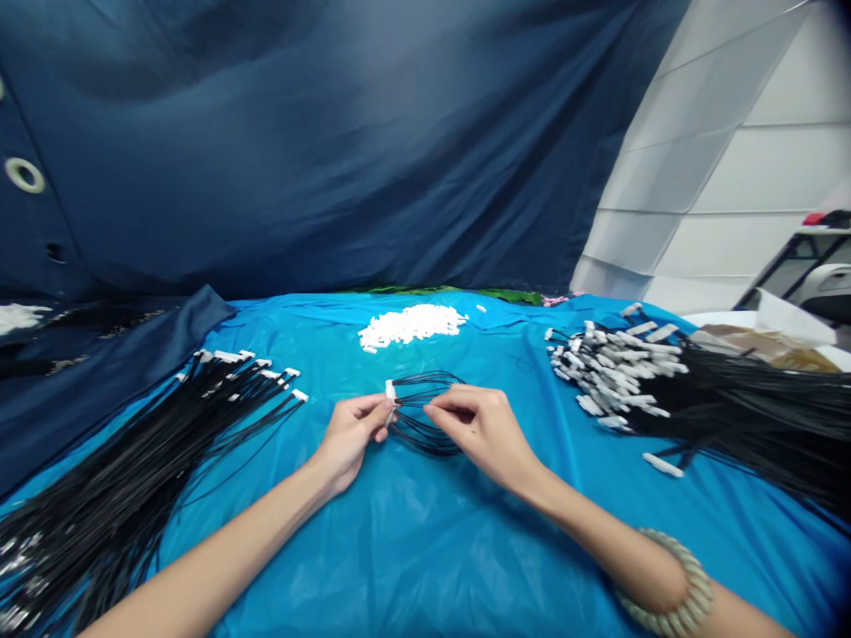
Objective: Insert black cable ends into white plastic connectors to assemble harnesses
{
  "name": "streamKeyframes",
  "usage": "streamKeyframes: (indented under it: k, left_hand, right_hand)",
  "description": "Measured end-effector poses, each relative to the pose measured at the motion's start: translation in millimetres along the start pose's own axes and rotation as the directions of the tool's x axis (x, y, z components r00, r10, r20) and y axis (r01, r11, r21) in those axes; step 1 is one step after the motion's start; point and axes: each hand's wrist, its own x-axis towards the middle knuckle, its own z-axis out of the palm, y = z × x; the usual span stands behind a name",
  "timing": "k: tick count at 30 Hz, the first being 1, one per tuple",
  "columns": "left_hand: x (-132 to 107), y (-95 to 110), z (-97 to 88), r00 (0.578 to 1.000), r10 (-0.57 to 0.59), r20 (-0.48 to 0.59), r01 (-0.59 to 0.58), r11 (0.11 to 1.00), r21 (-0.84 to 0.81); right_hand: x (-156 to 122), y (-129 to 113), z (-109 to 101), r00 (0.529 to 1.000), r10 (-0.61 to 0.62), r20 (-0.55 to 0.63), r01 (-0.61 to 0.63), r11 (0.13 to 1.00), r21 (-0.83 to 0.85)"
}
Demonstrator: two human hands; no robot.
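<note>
Near the middle of the blue cloth, my left hand [359, 431] pinches a white plastic connector [390, 390] between thumb and fingers. Thin black wires [425, 434] run from that connector in a loop to the right. My right hand [482, 430] is closed in a pinch at the wires, just right of the connector. Its fingertips seem to grip one or more of the wires; how many is hidden. A pile of small white connector pieces [412, 326] lies beyond both hands.
Black wire bundles with white connector ends [192, 416] lie at the left. Another bundle with white connectors [618, 363] lies at the right. Blue cloth [399, 549] covers the table, and a dark blue curtain [332, 151] hangs behind it.
</note>
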Motion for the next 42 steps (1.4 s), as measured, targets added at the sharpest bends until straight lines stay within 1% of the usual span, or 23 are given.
streamKeyframes:
  k: [8, 16, 23, 33, 38, 42]
  left_hand:
    - [-1.1, 0.0, 0.1, 1.0, 0.015, 0.027, -0.015, 1.0, 0.01]
    - [-0.5, 2.1, 1.8, 0.999, 0.033, 0.03, -0.034, 0.998, 0.043]
    - [-2.4, 2.3, 1.8, 0.998, 0.036, 0.045, -0.038, 0.999, 0.038]
    - [-2.2, 1.9, 0.4, 0.997, 0.045, 0.061, -0.046, 0.999, 0.011]
    - [-2.8, 2.2, 1.3, 0.995, 0.05, 0.083, -0.052, 0.999, 0.017]
    - [-3.2, 1.9, 2.4, 0.995, 0.044, 0.091, -0.047, 0.999, 0.026]
  right_hand:
    - [0.9, 0.0, 0.8, 1.0, 0.003, 0.003, -0.003, 1.0, 0.0]
    - [-0.9, 1.5, 2.5, 1.0, 0.015, 0.014, -0.015, 1.0, -0.001]
    - [-0.7, 1.6, 1.3, 0.999, -0.032, 0.01, 0.032, 0.999, -0.007]
    - [-0.6, 1.6, 2.3, 0.996, -0.071, 0.046, 0.071, 0.997, -0.008]
    - [-1.0, 0.9, 6.8, 0.996, -0.087, 0.005, 0.087, 0.995, -0.042]
    - [-1.2, 0.6, 8.0, 0.996, -0.094, 0.003, 0.095, 0.993, -0.069]
